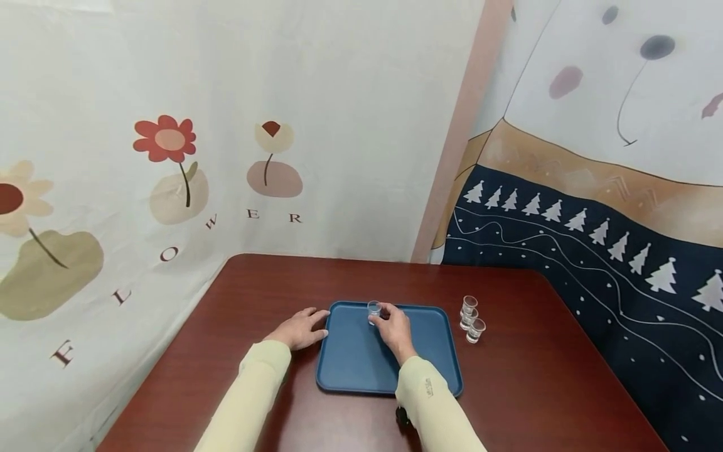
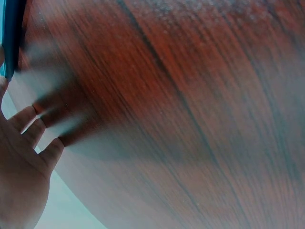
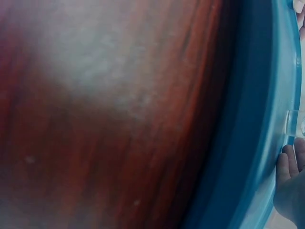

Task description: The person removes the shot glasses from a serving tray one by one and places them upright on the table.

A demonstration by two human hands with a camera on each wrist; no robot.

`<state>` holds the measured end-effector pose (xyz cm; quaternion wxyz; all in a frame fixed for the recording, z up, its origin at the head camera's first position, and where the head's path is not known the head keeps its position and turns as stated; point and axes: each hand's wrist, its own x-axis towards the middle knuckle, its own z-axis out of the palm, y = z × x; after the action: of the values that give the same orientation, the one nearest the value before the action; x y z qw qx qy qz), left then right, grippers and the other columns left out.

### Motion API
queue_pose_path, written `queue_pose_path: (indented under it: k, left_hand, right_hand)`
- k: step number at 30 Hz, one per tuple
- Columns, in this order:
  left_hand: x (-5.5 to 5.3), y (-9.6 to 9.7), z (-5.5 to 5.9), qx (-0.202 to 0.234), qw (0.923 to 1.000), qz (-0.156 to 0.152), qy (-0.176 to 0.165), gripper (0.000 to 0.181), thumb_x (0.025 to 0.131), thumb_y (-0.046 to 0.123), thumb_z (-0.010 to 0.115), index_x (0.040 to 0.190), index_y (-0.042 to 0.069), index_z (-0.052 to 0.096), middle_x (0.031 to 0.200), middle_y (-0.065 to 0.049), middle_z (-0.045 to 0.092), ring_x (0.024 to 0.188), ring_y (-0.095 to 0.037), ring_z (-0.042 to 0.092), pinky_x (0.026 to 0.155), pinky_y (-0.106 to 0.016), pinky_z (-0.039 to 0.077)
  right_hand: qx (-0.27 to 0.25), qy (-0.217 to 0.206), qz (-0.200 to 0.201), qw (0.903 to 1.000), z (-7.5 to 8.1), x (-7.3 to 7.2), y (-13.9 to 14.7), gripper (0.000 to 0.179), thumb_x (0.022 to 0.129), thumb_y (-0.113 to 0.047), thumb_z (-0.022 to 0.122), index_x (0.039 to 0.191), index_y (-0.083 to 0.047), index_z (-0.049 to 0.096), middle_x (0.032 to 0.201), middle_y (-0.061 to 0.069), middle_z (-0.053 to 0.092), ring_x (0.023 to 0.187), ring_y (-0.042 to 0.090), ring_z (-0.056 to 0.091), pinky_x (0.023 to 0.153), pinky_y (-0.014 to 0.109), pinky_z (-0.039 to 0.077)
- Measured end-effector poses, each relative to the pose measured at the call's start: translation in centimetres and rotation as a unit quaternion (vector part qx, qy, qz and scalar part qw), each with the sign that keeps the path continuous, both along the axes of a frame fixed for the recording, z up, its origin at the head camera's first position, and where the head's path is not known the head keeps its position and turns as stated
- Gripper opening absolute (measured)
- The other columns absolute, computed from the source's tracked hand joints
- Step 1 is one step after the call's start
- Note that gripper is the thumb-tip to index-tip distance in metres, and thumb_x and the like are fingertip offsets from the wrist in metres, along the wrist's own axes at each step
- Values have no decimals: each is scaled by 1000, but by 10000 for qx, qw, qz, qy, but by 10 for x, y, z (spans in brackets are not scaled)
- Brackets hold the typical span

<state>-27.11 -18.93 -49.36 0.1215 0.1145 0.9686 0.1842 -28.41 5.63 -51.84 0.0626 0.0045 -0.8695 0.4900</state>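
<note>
My right hand pinches a small clear shot glass between thumb and fingers, over the far part of a blue tray. In the right wrist view the same glass shows at the right edge, beside the fingers. My left hand is at the tray's left rim, its fingers spread and the thumb and forefinger right by the edge. The left wrist view shows this hand with its other fingers out over the wood.
Three more clear shot glasses stand in a close row on the reddish-brown table, right of the tray. A printed flower cloth hangs behind the table, and a dark cloth with white trees on the right.
</note>
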Motion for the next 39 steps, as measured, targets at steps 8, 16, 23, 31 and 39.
queue_pose_path:
  k: [8,16,23,31,39]
  left_hand:
    - [-2,1,0,22,9999,-17,-100,57,101,35,57,152,16,41,155,-24,30,143,-43,27,108,-60,32]
    - [-4,0,-1,-1,9999,-22,-147,58,101,35,58,153,17,40,156,-24,29,143,-43,27,108,-61,32]
    - [-4,1,0,5,9999,-34,-119,58,101,35,57,153,16,40,156,-24,29,143,-43,26,108,-61,32]
    - [-2,0,2,38,9999,1,-105,57,100,33,59,152,15,42,154,-25,31,142,-44,29,106,-62,33]
    - [-3,0,1,56,9999,-13,-130,57,101,34,58,152,16,41,155,-25,30,142,-45,28,107,-62,32]
  right_hand:
    - [-26,21,-149,9999,1,1,8,35,90,-20,75,121,-7,69,107,9,69,99,24,64,85,42,55]
    - [5,106,-258,9996,8,3,23,36,90,-21,75,122,-6,68,107,10,70,97,23,66,82,40,56]
    - [-49,139,-360,9992,16,5,38,37,91,-22,75,124,-7,68,109,11,69,98,25,66,82,41,56]
    - [-69,249,-517,9983,21,7,57,37,91,-21,74,124,-5,68,110,13,69,99,27,66,82,42,56]
    - [29,304,-688,9972,25,10,76,39,90,-21,75,124,-4,67,111,16,70,100,28,67,84,44,56]
